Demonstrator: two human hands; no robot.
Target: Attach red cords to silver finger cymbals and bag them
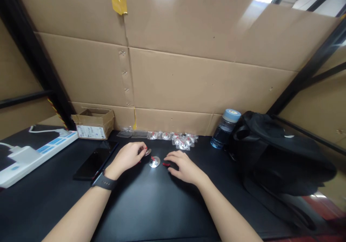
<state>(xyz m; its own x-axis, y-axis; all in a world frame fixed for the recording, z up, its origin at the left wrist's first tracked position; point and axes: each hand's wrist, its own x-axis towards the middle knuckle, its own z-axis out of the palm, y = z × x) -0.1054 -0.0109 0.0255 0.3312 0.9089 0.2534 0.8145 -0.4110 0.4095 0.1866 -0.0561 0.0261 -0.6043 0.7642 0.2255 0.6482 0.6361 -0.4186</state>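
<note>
My left hand (131, 155) is closed, with thumb and fingers pinching a small silver finger cymbal (147, 152) that has a red strap. A second silver finger cymbal (154, 161) with a red strap lies flat on the black table between my hands. My right hand (183, 167) is palm down with its fingers apart. Close to its fingertips, between thumb and forefinger, lies a red strap loop (165, 164); I cannot tell whether a finger touches it. A dark watch band is around my left wrist.
Several bagged finger cymbals (183, 141) lie along the cardboard wall (173, 80). At left are a phone (96, 161), an open cardboard box (94, 123) and a white power strip (51, 152). A blue-lidded bottle (225, 128) and black backpack (281, 155) stand at right.
</note>
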